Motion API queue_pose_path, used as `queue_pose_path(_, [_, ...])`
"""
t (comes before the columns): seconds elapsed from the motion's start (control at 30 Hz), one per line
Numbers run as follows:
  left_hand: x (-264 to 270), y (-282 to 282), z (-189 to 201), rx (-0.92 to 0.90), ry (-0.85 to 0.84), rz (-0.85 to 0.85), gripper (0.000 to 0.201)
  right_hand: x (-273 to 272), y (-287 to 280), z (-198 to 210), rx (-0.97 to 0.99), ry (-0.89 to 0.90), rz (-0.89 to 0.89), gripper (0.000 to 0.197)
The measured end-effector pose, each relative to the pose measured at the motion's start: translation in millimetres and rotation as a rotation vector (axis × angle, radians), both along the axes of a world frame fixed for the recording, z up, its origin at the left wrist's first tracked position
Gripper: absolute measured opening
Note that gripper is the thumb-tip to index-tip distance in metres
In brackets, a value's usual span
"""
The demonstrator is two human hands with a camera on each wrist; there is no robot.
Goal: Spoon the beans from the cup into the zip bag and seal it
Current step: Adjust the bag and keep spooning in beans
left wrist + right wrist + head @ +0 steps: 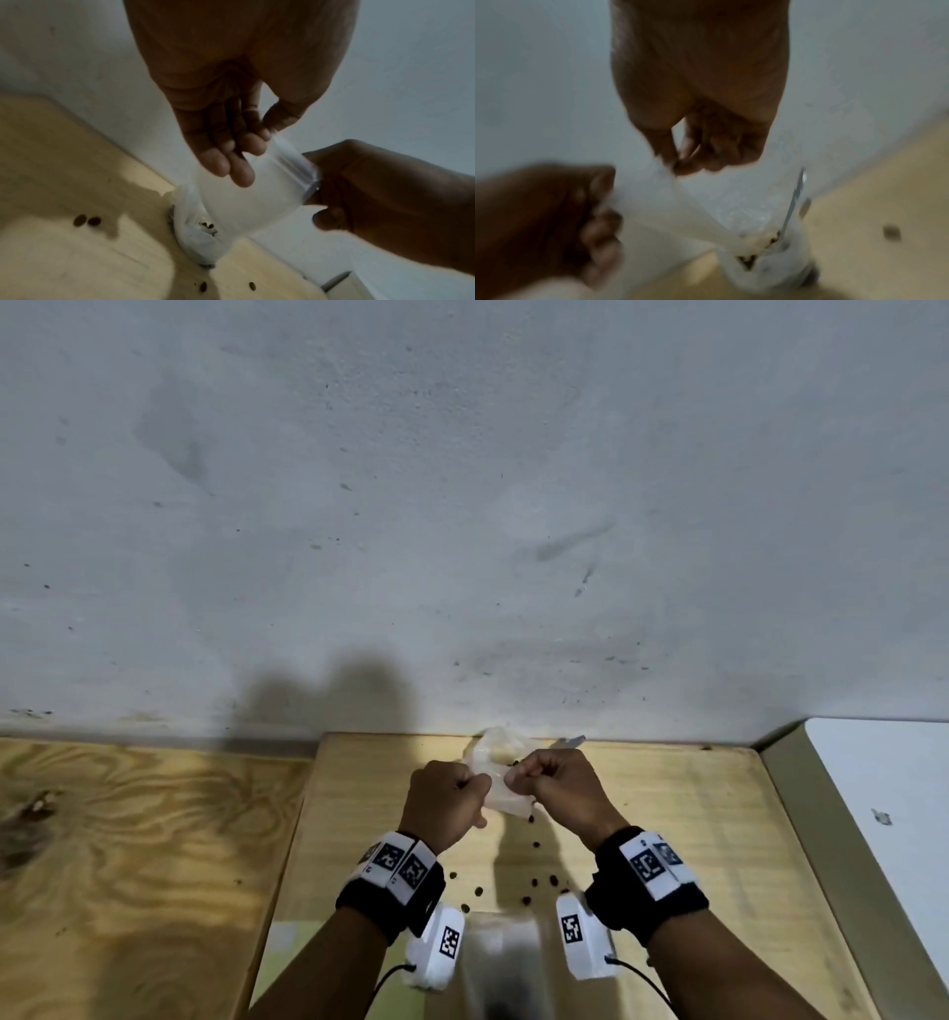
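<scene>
Both hands hold a clear zip bag (500,796) up above the light wooden table (667,839), close together at its top edge. My left hand (477,783) pinches the bag's zip strip (295,162) between thumb and fingers (253,145). My right hand (513,775) pinches the strip's other side; its fingers (680,164) are curled on the plastic. Behind the bag, near the wall, stands a clear plastic cup (495,747) (770,257) holding some dark beans (746,261) and a spoon (795,196). The bag's contents cannot be made out.
Several loose beans (544,880) lie scattered on the table in front of the hands, and others (87,221) show left of the cup. A blurred clear object (506,963) sits at the near edge. A darker wooden surface (128,839) lies left and a white surface (898,788) right.
</scene>
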State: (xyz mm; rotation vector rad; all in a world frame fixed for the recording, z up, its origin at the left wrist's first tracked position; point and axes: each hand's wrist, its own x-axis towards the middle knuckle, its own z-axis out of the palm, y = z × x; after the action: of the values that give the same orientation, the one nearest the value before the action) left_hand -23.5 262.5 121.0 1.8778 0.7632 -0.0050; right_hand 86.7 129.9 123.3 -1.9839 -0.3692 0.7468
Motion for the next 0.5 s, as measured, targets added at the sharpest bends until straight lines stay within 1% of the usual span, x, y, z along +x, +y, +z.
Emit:
queue_pose_path(0.07, [7,-5,3,0.046,0.029,-0.043,0.037,4,1,-6,-0.125,-0.289,0.036,0.011])
queue_pose_path(0.1, [10,-8,4,0.051,0.025,-0.047,0.037,5,0,-9,-0.172,-0.392,0.077,0.017])
queue_pose_path(0.13, [14,-11,5,0.059,0.018,-0.044,0.038,7,0,-12,-0.170,-0.455,0.132,0.021])
queue_pose_path(0.2, [23,-12,0,0.091,-0.004,-0.035,0.041,14,0,-17,-0.141,-0.514,0.262,0.025])
queue_pose_path(0.23, [29,-12,-4,0.110,-0.023,-0.041,0.042,18,-1,-20,-0.159,-0.515,0.332,0.027])
queue_pose_path(0.3, [36,-10,-11,0.165,-0.058,-0.061,0.044,26,-4,-24,-0.206,-0.440,0.425,0.027])
queue_pose_path(0.37, [42,-12,-19,0.186,-0.100,-0.098,0.041,35,-7,-30,-0.222,-0.355,0.435,0.029])
queue_pose_path(0.43, [43,-14,-19,0.226,-0.175,-0.159,0.027,42,-10,-34,-0.194,-0.287,0.393,0.029])
queue_pose_path(0.47, [42,-12,-19,0.295,-0.207,-0.196,0.033,45,-11,-37,-0.154,-0.248,0.377,0.031])
queue_pose_path(0.5, [42,-10,-19,0.383,-0.204,-0.265,0.057,48,-14,-37,-0.100,-0.196,0.365,0.031])
